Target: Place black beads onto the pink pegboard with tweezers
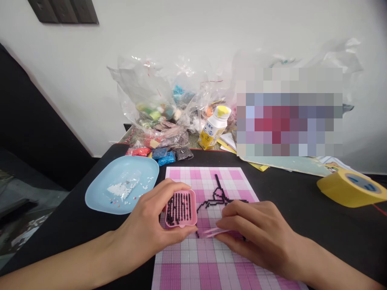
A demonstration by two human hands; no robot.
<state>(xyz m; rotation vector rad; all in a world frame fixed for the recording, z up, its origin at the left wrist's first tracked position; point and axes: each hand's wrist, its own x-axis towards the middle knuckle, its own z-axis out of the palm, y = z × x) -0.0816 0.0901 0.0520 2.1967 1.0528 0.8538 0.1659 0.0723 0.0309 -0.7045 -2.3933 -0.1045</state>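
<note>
My left hand (pixel 157 213) is closed around a small pink tray (pixel 195 209), tilted toward me. Black beads (pixel 180 207) stand in rows in its grooves, with a loose clump at the lower left. Between the thumb and fingers of my right hand (pixel 256 233) are pink tweezers (pixel 211 232), their tips pointing left over the board. Beneath both hands lies a pink and white checked pegboard (pixel 178 272). An outline of black beads (pixel 222 193) runs across its upper middle; my right hand hides part of it.
A light blue plate (pixel 96 193) with white beads in a torn bag sits left. Behind are bead packets (pixel 166 158), clear plastic bags (pixel 142 88) and a yellow-and-white bottle (pixel 214 128). A yellow tape roll (pixel 335 189) lies right. The back right is blurred out.
</note>
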